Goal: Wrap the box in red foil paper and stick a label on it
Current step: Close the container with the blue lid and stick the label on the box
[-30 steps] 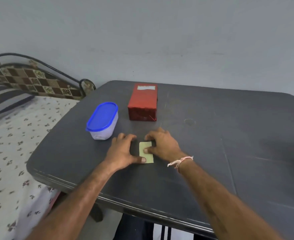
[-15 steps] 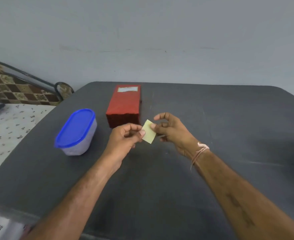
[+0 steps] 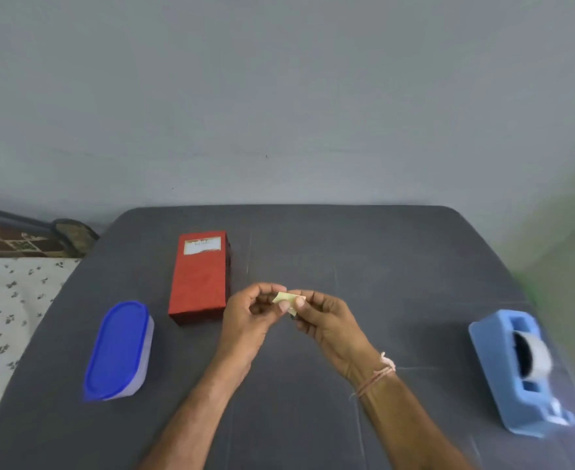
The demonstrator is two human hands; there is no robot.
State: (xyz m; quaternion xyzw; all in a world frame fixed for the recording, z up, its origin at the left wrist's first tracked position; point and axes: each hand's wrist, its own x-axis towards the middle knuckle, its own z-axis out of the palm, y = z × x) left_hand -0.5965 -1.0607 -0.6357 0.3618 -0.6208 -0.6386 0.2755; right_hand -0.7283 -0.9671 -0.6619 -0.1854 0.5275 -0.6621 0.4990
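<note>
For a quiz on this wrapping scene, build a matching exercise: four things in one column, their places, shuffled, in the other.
Things
1. red foil-wrapped rectangular box
2. oval clear plastic container with blue lid
3. light blue plastic tape dispenser
4. small pale yellow paper slip

Places
A. pinched between left hand and right hand
B. right side of the table
C. table's left side, nearest the bed
D. just left of the left hand

Pairs: 1-D, 2-C, 3-B, 4-A

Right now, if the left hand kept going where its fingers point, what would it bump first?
The left hand points its fingers at the yellow paper both hands pinch, so it would likely bump the right hand behind it. The red box sits aside.
</note>
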